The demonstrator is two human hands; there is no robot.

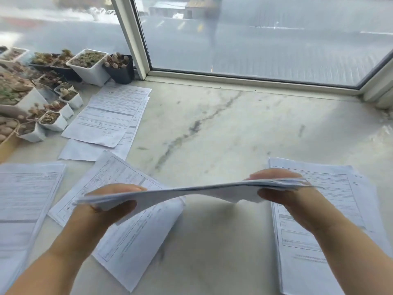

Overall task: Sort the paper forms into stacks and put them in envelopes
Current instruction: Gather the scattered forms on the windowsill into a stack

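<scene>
I hold a thin bundle of white paper forms [191, 191] flat in the air above the marble sill, seen edge-on and sagging in the middle. My left hand [106, 207] grips its left end, thumb underneath. My right hand [287, 194] grips its right end. Below lie other form stacks: one [131, 237] askew under my left hand, one [319, 241] at the right, one [23, 201] at the far left, and one [110, 120] farther back by the pots. No envelope is in view.
Several small plant pots [89, 64] crowd the left back corner of the marble sill [223, 128]. A window frame [136, 39] and glass bound the sill at the back and right.
</scene>
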